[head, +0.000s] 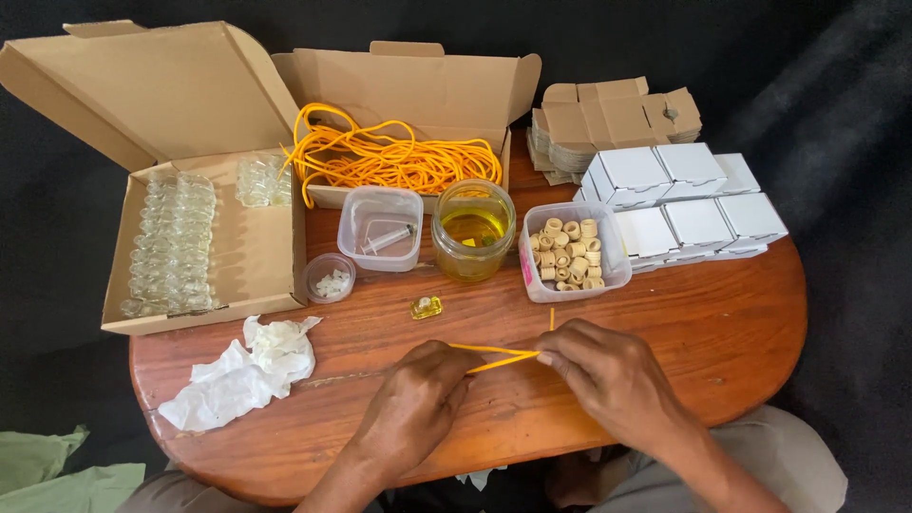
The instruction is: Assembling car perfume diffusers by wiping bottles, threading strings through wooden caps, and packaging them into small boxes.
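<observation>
Both my hands hold one short piece of yellow cord [494,356] stretched between them above the wooden table [722,313]. My left hand [413,404] pinches its left end; my right hand [608,370] pinches the right end, where a short tail sticks up. Just beyond the hands lies a tiny filled glass bottle [427,307]. Behind it stand a glass jar of yellow oil [473,228], a clear tub with a syringe [380,228] and a tub of small cork stoppers [570,253].
An open cardboard box [252,256] at the left holds rows of small empty glass bottles. Another box [399,157] at the back holds a coil of yellow cord. White folded cartons [684,204] stack at the right, flat ones behind. Crumpled tissue [247,370] lies front left, with a small cup [331,277] near it.
</observation>
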